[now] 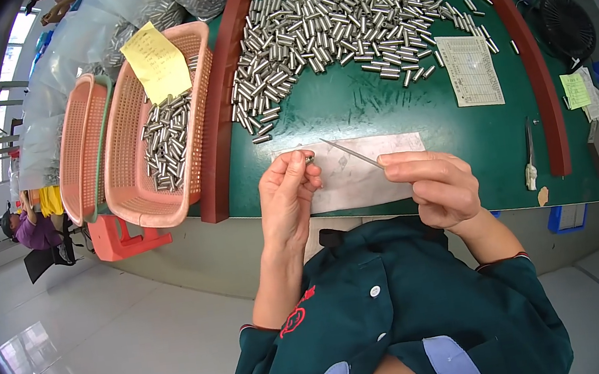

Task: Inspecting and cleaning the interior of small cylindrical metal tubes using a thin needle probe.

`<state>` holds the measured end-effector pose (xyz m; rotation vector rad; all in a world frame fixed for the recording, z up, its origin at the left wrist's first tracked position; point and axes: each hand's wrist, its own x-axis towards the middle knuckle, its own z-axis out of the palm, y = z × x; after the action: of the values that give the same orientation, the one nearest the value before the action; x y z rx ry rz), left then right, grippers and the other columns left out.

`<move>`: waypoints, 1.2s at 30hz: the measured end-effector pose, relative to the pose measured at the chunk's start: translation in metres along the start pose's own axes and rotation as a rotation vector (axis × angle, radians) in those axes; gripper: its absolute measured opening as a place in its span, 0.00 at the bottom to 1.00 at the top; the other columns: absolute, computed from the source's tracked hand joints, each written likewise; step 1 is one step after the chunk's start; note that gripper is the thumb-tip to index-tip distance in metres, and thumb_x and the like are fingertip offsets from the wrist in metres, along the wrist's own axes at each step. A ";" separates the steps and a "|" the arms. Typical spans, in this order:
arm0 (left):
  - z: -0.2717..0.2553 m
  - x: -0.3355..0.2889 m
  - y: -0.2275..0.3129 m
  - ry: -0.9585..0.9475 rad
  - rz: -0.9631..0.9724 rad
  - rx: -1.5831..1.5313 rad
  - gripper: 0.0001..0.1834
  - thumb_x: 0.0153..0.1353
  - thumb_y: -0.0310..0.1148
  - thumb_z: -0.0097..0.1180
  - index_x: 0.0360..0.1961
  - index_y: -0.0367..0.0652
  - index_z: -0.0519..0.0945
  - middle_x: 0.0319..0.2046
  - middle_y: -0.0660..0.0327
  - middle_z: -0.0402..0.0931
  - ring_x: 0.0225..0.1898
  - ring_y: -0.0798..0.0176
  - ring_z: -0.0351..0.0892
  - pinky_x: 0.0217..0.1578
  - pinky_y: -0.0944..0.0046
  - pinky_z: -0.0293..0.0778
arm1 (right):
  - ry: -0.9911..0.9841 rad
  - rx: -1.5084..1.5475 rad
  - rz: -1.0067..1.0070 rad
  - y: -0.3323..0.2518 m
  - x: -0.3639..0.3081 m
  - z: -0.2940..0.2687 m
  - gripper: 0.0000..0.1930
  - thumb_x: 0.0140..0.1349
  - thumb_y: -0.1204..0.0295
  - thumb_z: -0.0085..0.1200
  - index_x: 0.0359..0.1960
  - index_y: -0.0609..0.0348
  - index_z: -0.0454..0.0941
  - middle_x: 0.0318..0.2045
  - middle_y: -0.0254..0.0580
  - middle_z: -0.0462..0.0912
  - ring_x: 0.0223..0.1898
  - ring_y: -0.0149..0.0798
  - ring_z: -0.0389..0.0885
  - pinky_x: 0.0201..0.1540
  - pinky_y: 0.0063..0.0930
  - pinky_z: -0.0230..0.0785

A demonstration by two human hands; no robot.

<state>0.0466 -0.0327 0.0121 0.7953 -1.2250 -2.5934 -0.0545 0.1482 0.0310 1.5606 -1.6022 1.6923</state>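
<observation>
My left hand (pixel 288 188) is closed, with a small metal cylinder (pixel 309 159) pinched between thumb and fingers; most of it is hidden. In my right hand (pixel 435 183) a thin, pointed metal rod like a needle file (pixel 352 153) is gripped between thumb and fingers. Its tip points toward the left hand and stays a little apart from it. Both hands are over a smudged white sheet (pixel 390 188) at the near edge of the green table. Beyond them lies a large heap of short, shiny metal cylinders (pixel 339 27).
Red-brown rails (pixel 227 98) border the green tabletop (pixel 380 108). At left, a pink basket (pixel 117 184) holds more cylinders and a yellow note (pixel 156 62). A printed paper (pixel 469 70) and a slim tool (pixel 530 156) lie at right. A black fan (pixel 564 27) stands beyond.
</observation>
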 end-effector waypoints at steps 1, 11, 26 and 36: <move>0.001 0.000 0.000 0.015 0.006 0.010 0.09 0.60 0.33 0.51 0.34 0.36 0.75 0.22 0.63 0.73 0.25 0.73 0.71 0.28 0.74 0.68 | -0.004 0.014 0.044 -0.002 0.001 0.000 0.08 0.45 0.84 0.54 0.28 0.63 0.70 0.33 0.49 0.79 0.35 0.48 0.81 0.30 0.30 0.77; 0.001 0.000 -0.002 0.002 0.039 -0.027 0.07 0.60 0.30 0.51 0.34 0.36 0.74 0.29 0.62 0.74 0.28 0.72 0.72 0.31 0.73 0.68 | -0.045 0.132 0.137 -0.001 -0.001 0.008 0.10 0.54 0.86 0.44 0.37 0.61 0.66 0.31 0.51 0.79 0.33 0.51 0.81 0.32 0.34 0.76; -0.001 0.002 0.000 -0.024 0.011 -0.001 0.08 0.60 0.32 0.51 0.33 0.37 0.74 0.23 0.63 0.73 0.24 0.73 0.69 0.28 0.75 0.66 | -0.165 0.023 0.051 -0.012 0.008 0.000 0.08 0.44 0.85 0.50 0.25 0.63 0.66 0.31 0.51 0.78 0.31 0.51 0.81 0.24 0.31 0.75; 0.009 0.001 0.007 0.020 -0.011 0.019 0.14 0.64 0.40 0.43 0.37 0.38 0.72 0.14 0.66 0.65 0.16 0.73 0.59 0.23 0.72 0.57 | 0.082 -0.022 0.081 0.000 -0.005 -0.003 0.14 0.46 0.89 0.48 0.35 0.65 0.66 0.33 0.55 0.78 0.34 0.53 0.80 0.30 0.33 0.77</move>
<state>0.0402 -0.0313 0.0215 0.8324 -1.2455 -2.5799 -0.0543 0.1528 0.0274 1.4149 -1.6576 1.7502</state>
